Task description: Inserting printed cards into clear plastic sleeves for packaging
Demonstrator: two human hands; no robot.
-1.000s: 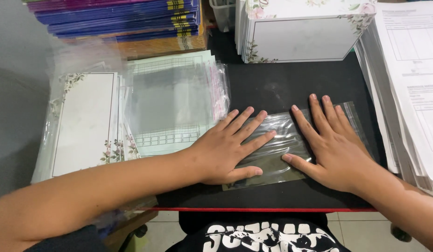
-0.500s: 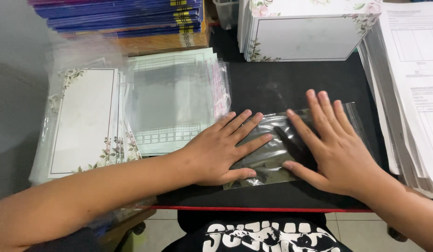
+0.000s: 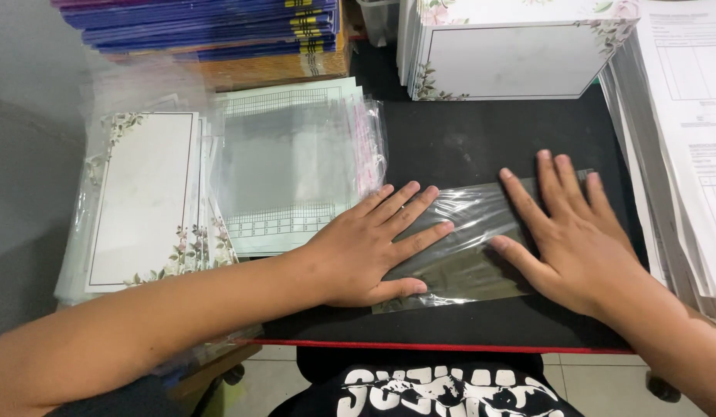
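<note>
Head view: one clear, crinkled plastic sleeve [image 3: 466,247], lying flat on the black tabletop [image 3: 481,139] near its red front edge, long axis running left to right. Left hand [image 3: 365,251], fingers spread, pressed palm-down on the sleeve's left end; right hand [image 3: 574,239], likewise spread flat, on its right end. Both equally near. Stack of bagged floral-bordered cards [image 3: 142,201] further left.

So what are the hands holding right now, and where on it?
Nothing gripped: left hand and right hand press flat, fingers spread, on the clear plastic sleeve's two ends.
</note>
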